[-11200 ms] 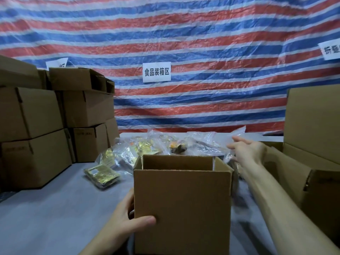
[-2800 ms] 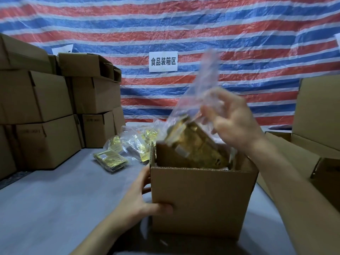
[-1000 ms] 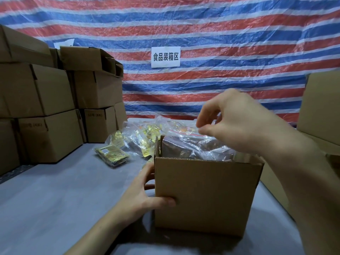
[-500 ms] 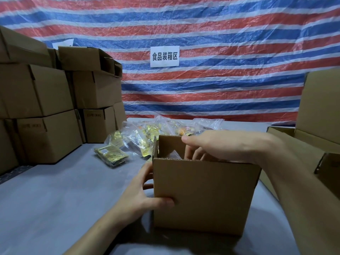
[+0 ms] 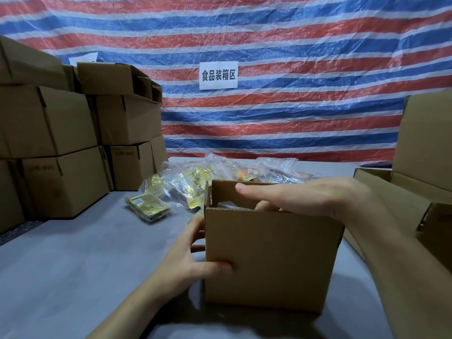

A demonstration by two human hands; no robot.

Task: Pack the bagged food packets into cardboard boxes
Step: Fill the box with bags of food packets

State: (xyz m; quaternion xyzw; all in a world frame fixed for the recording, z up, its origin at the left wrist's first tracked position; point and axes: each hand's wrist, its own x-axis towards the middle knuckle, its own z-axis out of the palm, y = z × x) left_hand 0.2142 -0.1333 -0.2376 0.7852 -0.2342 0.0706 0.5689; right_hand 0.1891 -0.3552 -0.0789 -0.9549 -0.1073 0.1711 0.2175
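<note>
Head view, one box, left hand gripping it, right hand reaching inside.

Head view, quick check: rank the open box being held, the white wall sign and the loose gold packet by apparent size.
1. open cardboard box: clearly largest, though nearest the camera.
2-3. gold packet and white sign: look about alike; the sign hangs farther back, so left unranked.

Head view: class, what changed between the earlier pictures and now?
The right hand took a bagged packet from the pile, lifted it over the box and lowered it inside; its fingers now reach into the box. The left hand kept holding the box's left corner. The stacked boxes stayed put.
</note>
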